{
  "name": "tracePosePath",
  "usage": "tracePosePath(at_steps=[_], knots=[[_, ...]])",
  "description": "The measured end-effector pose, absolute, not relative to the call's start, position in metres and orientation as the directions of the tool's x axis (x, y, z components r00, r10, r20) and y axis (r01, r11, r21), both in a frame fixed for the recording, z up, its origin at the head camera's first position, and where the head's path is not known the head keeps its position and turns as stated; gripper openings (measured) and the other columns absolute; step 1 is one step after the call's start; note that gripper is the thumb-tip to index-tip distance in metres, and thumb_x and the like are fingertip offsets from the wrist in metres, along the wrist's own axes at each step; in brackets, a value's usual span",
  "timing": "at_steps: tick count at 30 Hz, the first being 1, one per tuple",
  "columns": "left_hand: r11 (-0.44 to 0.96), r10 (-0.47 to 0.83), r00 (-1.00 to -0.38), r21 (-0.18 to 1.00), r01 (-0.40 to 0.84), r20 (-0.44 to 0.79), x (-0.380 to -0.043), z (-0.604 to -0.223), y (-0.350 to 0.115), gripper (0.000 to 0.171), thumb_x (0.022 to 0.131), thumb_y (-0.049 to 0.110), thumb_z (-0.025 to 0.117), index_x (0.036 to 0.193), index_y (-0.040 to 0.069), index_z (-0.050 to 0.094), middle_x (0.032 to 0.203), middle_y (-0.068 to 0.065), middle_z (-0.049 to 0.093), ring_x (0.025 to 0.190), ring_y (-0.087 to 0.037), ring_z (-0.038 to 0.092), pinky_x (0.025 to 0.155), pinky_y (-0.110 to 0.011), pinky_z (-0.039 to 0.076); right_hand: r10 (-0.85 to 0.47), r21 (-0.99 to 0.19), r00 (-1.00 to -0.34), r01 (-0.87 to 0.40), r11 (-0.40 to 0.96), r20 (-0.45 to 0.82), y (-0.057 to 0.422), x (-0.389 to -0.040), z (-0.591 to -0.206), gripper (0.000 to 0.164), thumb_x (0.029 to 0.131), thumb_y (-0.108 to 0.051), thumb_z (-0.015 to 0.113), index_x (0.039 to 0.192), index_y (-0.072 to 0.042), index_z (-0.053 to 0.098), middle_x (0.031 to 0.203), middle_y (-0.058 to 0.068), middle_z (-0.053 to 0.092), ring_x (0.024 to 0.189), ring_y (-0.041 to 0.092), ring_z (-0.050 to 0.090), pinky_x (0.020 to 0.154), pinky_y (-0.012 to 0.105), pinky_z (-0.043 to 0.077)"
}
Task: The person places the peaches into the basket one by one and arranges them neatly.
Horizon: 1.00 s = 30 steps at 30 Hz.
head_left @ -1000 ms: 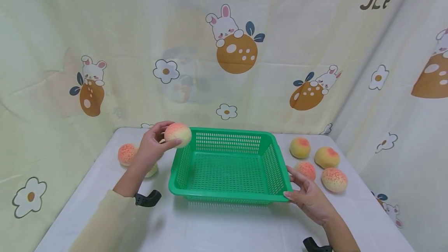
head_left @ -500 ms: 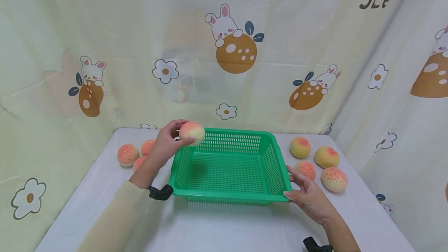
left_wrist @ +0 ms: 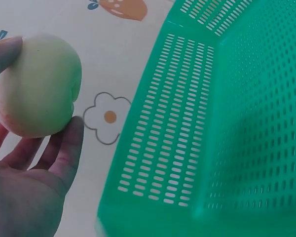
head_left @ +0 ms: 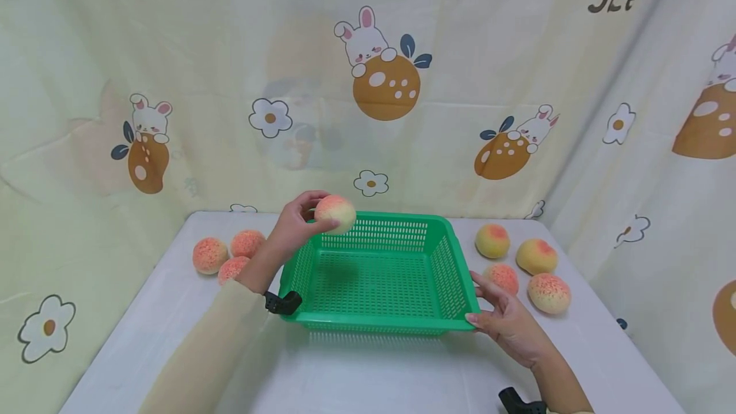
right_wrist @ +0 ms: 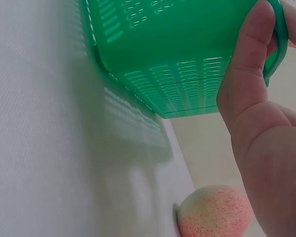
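My left hand point(head_left: 296, 225) grips a pale peach point(head_left: 336, 214) with a pink blush, held in the air over the far left corner of a green plastic basket point(head_left: 379, 322). In the left wrist view the thumb and fingers wrap round the peach point(left_wrist: 42, 86), apart from the basket wall point(left_wrist: 160, 118). The basket holds nothing that I can see. My right hand point(head_left: 508, 324) pinches the basket's rim at the near right corner. The right wrist view shows the thumb of that hand point(right_wrist: 259, 94) on the rim, with the fingers partly hidden behind it.
Several peaches lie right of the basket, among them a yellow one point(head_left: 537, 257) and a speckled one point(head_left: 549, 294). Left of it sit three pink peaches, one point(head_left: 209, 255) outermost, another point(head_left: 234, 269) partly behind the left arm. A patterned curtain point(head_left: 230, 69) hangs behind the white table point(head_left: 368, 379).
My left hand has carried the peach to the right, from beside the basket's left rim to over its far left corner. The right hand and the basket have stayed put.
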<state>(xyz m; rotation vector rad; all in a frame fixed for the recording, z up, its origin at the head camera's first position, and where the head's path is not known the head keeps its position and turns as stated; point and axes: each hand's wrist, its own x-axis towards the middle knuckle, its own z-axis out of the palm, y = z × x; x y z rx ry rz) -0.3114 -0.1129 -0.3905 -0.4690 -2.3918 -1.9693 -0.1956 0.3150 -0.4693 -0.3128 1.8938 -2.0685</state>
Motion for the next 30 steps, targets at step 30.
tracePosePath(at_steps=[30], knots=[[0.162,0.348,-0.933,0.975,0.151,0.087,-0.341,-0.414,-0.04,0.052,0.084,0.03,0.085,0.131,0.025,0.062,0.131,-0.003,0.065,0.119,-0.027,0.06,0.099,-0.057,0.054,-0.354,-0.995,-0.933,0.088,-0.052,-0.064,0.315,-0.195,-0.465,0.092,0.092,0.008,0.067,0.164,-0.007,0.012,0.13,0.01,0.043,0.113,0.019,0.07,0.091,0.032,0.061]])
